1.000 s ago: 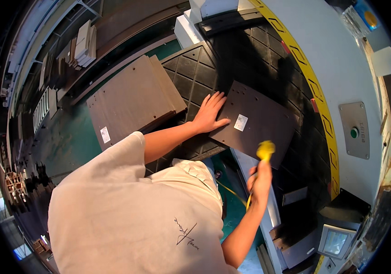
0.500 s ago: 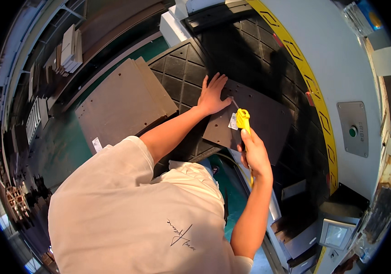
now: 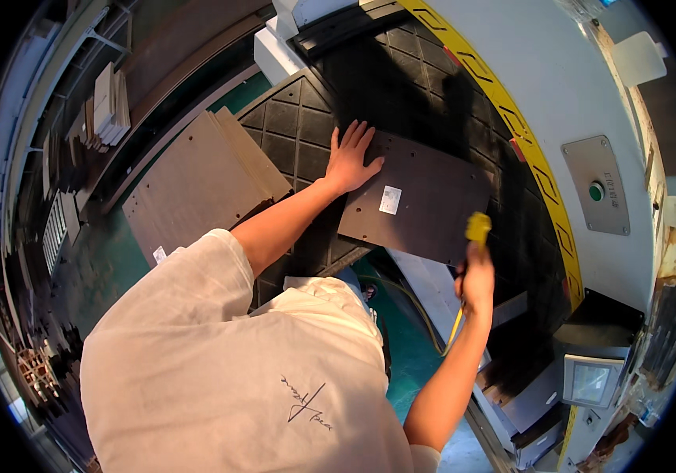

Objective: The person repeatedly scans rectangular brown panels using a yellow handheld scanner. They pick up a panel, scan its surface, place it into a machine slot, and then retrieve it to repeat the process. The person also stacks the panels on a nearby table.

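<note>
A dark brown drilled panel (image 3: 425,193) with a white label (image 3: 390,200) lies flat on the black ribbed mat (image 3: 295,130). My left hand (image 3: 348,160) rests with fingers spread on the panel's far left corner. My right hand (image 3: 476,280) is wrapped round a yellow air blow gun (image 3: 478,228), held by the panel's near right corner. The gun is smeared by motion, so its nozzle cannot be made out. Its thin yellow hose (image 3: 455,327) hangs down below the hand.
A stack of brown panels (image 3: 196,181) sits to the left. On the right stands a grey machine with a yellow strip (image 3: 504,102), a green button (image 3: 596,191) and a small screen (image 3: 590,381). More boards (image 3: 109,102) are piled at the far left.
My right hand has swung the air blow gun rightward, from beside my left hand to the panel's near right corner. The label now shows fully. My left hand stays on the panel.
</note>
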Demonstrator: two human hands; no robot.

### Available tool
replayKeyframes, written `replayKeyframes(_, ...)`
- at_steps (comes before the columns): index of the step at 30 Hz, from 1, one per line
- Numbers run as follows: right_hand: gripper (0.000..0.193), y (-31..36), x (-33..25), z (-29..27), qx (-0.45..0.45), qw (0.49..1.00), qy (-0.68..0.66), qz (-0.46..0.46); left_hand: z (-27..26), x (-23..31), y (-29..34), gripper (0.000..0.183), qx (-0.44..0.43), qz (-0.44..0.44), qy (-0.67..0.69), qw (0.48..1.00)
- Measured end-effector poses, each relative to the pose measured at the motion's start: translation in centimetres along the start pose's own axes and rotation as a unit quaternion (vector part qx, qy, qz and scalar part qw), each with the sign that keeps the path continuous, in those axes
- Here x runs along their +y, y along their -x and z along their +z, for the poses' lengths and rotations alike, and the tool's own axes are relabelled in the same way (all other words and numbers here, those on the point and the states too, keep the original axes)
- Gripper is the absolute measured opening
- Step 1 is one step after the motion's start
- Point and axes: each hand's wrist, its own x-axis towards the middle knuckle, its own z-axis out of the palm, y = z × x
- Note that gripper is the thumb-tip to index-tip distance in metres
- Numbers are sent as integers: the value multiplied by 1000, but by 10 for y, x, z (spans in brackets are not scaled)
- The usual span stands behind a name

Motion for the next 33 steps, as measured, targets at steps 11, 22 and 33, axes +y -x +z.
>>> replayKeyframes(11,45,118,102,-52,-88,989,-116,39,0,69,71,71,-167,274,9,947)
replayKeyframes(22,45,143,211,-35,22,975,-199,-94,-43,156,90,90,-235,275,-192,912)
replayKeyframes(33,33,134,124,58,-185,932,-190,-246,-159,176,-139,71,-387,234,-139,881)
